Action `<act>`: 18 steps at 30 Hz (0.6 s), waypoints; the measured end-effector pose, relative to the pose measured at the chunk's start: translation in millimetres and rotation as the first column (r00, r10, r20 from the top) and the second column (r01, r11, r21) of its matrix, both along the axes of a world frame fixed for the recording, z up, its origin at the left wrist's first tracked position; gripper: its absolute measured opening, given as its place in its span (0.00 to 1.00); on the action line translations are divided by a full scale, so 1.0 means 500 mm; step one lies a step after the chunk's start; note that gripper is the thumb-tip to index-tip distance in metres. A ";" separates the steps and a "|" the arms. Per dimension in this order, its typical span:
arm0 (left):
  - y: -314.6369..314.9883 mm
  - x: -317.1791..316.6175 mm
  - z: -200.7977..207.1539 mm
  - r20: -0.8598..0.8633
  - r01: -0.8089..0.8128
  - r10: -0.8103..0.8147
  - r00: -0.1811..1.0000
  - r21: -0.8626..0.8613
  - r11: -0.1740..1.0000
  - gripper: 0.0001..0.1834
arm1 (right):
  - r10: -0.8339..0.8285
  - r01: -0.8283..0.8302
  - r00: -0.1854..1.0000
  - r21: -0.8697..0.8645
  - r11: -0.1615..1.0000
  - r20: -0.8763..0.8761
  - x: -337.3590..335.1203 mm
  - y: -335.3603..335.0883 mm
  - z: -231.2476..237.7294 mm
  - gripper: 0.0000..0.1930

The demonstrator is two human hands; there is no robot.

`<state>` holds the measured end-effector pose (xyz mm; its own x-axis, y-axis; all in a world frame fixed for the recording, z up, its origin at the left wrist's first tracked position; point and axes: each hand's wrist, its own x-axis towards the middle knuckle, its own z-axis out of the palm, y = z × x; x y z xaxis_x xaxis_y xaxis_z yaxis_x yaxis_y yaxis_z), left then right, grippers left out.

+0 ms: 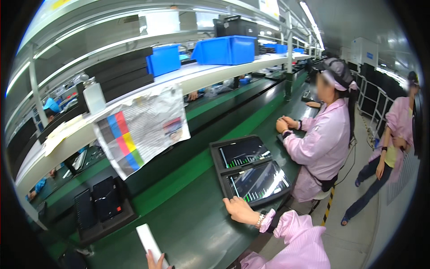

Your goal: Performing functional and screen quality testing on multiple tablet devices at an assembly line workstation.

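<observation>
At the bottom edge, my left hand (155, 261) is partly cut off by the picture. Its fingers hold a long, flat white bar (148, 240) tilted over the green bench; its exact kind is unclear. My right hand (242, 210), in a pink sleeve with a bracelet at the wrist, reaches to a black tray (216, 157) and grips its near left corner. Two dark tablets lie in this tray's two compartments. The nearer tablet (260, 181) and the farther tablet (244, 151) both show lit screens with green and white bars.
Another black tray (130, 213) with dark devices sits at left. A printed colour sheet (143, 130) hangs from the shelf above the bench, which carries blue bins (226, 50) and a white bottle (94, 96). A seated co-worker (324, 134) is beyond the tablets; another person (394, 130) stands in the aisle.
</observation>
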<state>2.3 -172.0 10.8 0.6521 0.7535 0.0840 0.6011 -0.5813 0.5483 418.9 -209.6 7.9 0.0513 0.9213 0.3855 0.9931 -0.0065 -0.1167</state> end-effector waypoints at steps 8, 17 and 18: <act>-0.041 0.000 -0.023 -0.071 -0.146 0.153 0.986 0.099 0.984 0.31 | 0.032 -0.634 0.575 -0.421 0.649 -0.818 -0.334 0.204 0.040 0.14; -0.039 -0.072 -0.051 -0.077 -0.341 0.341 0.937 0.014 0.940 0.37 | -0.393 -0.779 -0.257 -0.051 0.625 -0.883 -0.608 0.393 0.030 0.26; -0.039 -0.081 -0.048 -0.012 -0.305 0.307 0.952 0.082 0.949 0.36 | -0.400 -0.779 -0.306 -0.014 0.627 -0.864 -0.610 0.408 0.032 0.33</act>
